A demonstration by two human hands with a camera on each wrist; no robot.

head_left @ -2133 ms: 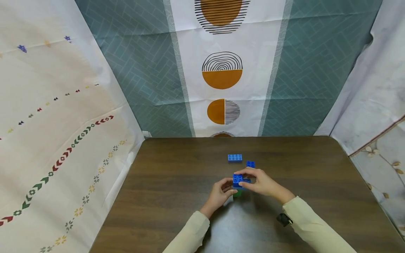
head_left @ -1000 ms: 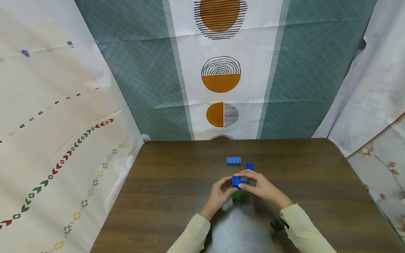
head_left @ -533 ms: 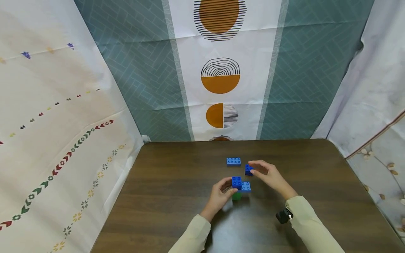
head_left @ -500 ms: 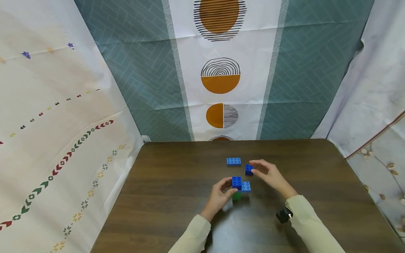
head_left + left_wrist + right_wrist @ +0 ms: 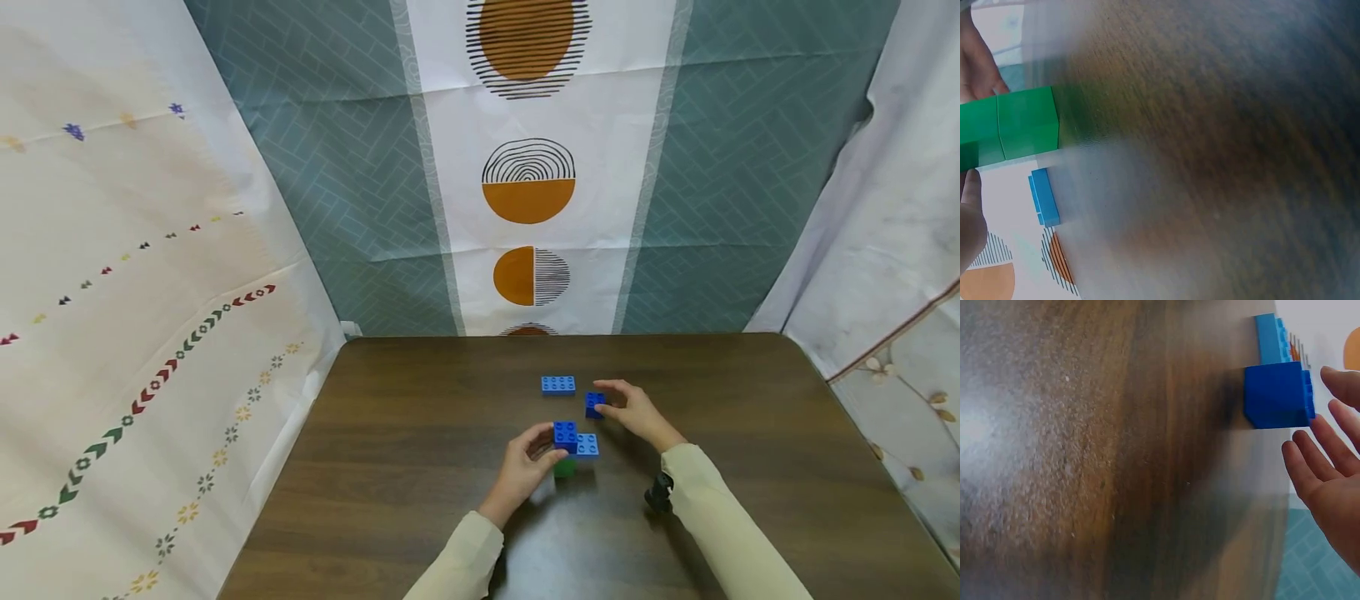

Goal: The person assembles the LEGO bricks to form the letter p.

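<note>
In the head view my left hand grips a small stack of toy building blocks. Its top is a dark blue block with studs, beside the exposed studs of a light blue block, over a green block. Two green blocks show side by side in the left wrist view, a left-hand finger right at their edge. My right hand is spread around a loose dark blue block. In the right wrist view its fingers stay extended beside that dark blue block.
A light blue block with two rows of studs lies behind the loose dark blue one. All rests on a brown wooden table. Patterned curtains hang along the back and both sides.
The right hand has left the top of the stack and moved back and right to the loose dark blue block. The left hand keeps its grip on the stack.
</note>
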